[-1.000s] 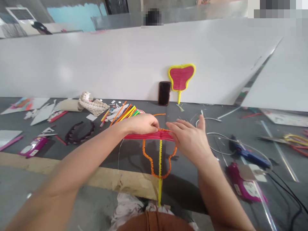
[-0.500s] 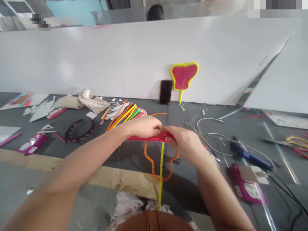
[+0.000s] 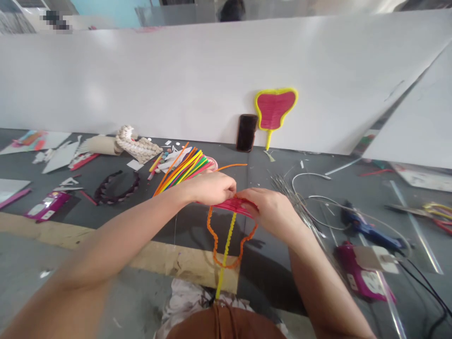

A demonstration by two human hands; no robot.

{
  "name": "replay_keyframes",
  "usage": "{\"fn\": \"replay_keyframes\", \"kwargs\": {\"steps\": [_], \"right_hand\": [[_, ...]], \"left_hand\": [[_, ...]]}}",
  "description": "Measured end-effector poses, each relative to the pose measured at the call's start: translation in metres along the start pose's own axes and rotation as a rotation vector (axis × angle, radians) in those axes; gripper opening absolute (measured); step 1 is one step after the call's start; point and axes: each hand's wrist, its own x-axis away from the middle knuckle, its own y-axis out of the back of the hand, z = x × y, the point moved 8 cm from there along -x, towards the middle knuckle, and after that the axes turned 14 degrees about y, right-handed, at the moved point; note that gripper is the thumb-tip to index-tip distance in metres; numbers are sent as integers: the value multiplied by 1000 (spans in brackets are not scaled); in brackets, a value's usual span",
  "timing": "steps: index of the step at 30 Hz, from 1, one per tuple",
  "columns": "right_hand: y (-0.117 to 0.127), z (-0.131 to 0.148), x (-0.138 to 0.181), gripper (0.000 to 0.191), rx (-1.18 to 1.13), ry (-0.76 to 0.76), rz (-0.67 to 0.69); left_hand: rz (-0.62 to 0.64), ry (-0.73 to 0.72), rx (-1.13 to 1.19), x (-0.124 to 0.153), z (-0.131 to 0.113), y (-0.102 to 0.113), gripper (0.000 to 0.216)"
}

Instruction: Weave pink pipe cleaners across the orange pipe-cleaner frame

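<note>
An unfinished fan hangs between my hands: an orange wavy outline, a yellow stem down its middle, and pink strips across the top. My left hand is closed, pinching the pink strips at the frame's upper left. My right hand is closed too, gripping the strips' right end and the orange outline. The piece is held slightly above the dark grey table, tilted to the left.
A finished pink and yellow fan and a black phone lean on the white wall. Coloured strips, a dark braided headband, wires, a blue glue gun and a pink one lie around.
My right hand went from flat and open over the strips to closed on them. Both hands lifted the frame slightly, and its stem swung leftward.
</note>
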Motion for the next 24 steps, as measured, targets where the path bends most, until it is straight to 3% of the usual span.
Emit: {"fn": "replay_keyframes", "kwargs": {"steps": [14,17,20,22,24], "right_hand": [[-18,-5,-1,28,85,-112,226],[-26,-10,-1,27,114,-126,249],[-41,-21,-4,29,138,-162,308],[-55,-31,-5,30,147,-199,372],[-68,-39,-7,31,145,-225,424]], "left_hand": [[48,-1,157,4,10,-7,25],[-130,29,229,12,30,6,31],[-407,191,295,28,76,22,35],[-540,347,276,39,111,21,32],[-556,469,152,44,138,6,27]]}}
